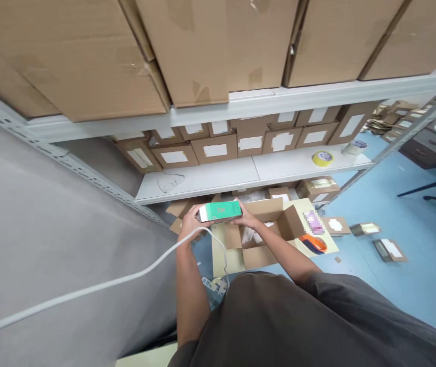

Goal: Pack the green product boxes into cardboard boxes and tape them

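Observation:
I hold a small green and white box [220, 210] level in front of me, over the floor by a metal shelf. My left hand [190, 220] grips its left end and my right hand [247, 216] grips its right end, fingers wrapped round it. Just beyond and below my hands stands an open cardboard carton [262, 253] on the floor, with white packing inside. A white cable [133, 276] runs from the lower left across my left wrist and hangs down.
A grey shelf unit [256, 173] carries rows of small labelled brown boxes [215, 149], a yellow tape roll [322, 158] and a clear one [354, 147]. Large cartons [210, 46] fill the upper shelf. An orange tape dispenser [314, 243] and loose boxes lie on the blue floor.

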A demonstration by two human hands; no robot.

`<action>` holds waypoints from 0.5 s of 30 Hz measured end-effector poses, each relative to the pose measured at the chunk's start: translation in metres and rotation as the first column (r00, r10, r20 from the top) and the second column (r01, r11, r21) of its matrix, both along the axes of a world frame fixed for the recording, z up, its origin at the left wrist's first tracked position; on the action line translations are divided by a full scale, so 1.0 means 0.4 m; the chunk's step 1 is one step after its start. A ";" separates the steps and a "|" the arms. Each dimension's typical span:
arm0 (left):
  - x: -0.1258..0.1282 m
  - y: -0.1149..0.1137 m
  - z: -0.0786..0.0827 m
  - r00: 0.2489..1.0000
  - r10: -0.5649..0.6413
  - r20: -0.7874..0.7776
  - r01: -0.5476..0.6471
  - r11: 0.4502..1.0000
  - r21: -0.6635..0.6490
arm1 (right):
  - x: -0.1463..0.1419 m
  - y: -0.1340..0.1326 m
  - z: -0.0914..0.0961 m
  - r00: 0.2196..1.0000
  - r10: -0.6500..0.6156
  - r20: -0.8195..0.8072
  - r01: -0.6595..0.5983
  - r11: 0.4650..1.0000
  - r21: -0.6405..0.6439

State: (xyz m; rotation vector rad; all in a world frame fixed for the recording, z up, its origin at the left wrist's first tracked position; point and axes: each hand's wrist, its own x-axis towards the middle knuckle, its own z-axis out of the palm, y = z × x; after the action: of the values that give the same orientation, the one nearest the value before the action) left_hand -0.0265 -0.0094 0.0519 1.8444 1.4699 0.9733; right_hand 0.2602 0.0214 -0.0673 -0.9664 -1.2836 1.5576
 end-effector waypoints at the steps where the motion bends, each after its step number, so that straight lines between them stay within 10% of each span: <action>1: 0.027 0.001 -0.020 0.995 -0.021 0.098 0.025 0.999 -0.038 | 0.041 -0.015 0.006 1.000 -0.017 -0.018 0.017 1.000 0.003; 6: 0.240 -0.020 -0.174 0.931 -0.023 0.365 0.107 0.972 -0.211 | 0.249 -0.116 -0.027 0.968 -0.242 0.069 0.243 0.970 -0.005; 15: 0.457 -0.086 -0.388 0.988 0.032 0.152 0.015 0.954 -0.298 | 0.430 -0.229 -0.144 0.854 -0.385 0.351 0.402 0.915 0.025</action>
State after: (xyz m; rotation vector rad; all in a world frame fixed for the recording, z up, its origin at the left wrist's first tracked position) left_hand 0.1563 -0.0437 -0.1034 1.5125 1.4425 0.8270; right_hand 0.4322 -0.0703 -0.1248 -1.4882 -1.1863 1.1320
